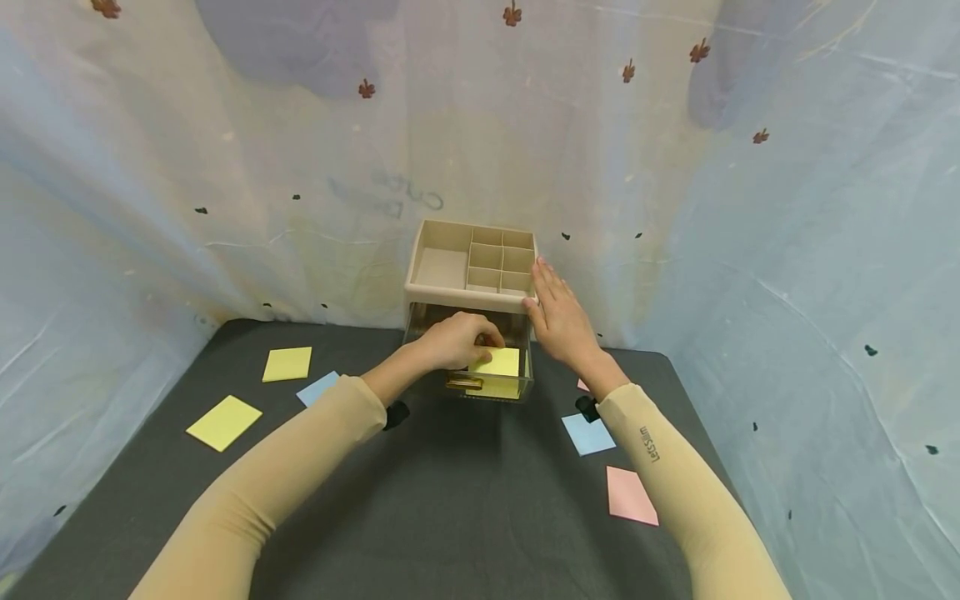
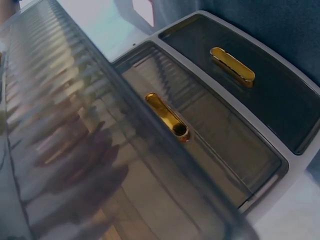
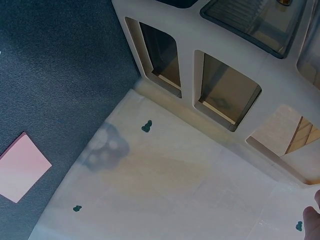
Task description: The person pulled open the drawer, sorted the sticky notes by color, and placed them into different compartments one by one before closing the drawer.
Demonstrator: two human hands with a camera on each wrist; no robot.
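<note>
In the head view a beige desktop organizer point(image 1: 438, 294) stands at the back of the table, its clear top drawer point(image 1: 527, 387) pulled out. My left hand point(image 1: 452, 340) reaches into this drawer and pinches a yellow sticky note pad point(image 1: 501, 363) at its left side with thumb and fingertips. Through the see-through drawer wall point(image 2: 150, 170) in the left wrist view, the fingers appear only blurred. My right hand point(image 1: 561, 321) rests with straight fingers along the organizer's right side. Only a bit of its fingers point(image 3: 312, 222) enters the right wrist view's corner.
Two yellow pads point(image 1: 287, 364) point(image 1: 224, 423) and a blue pad point(image 1: 318, 388) lie left on the dark table point(image 1: 420, 508). On the right are another blue pad point(image 1: 588, 434) and a pink pad point(image 1: 631, 496). Lower drawers with gold handles point(image 2: 232, 65) are closed. A patterned curtain point(image 1: 315, 167) hangs behind.
</note>
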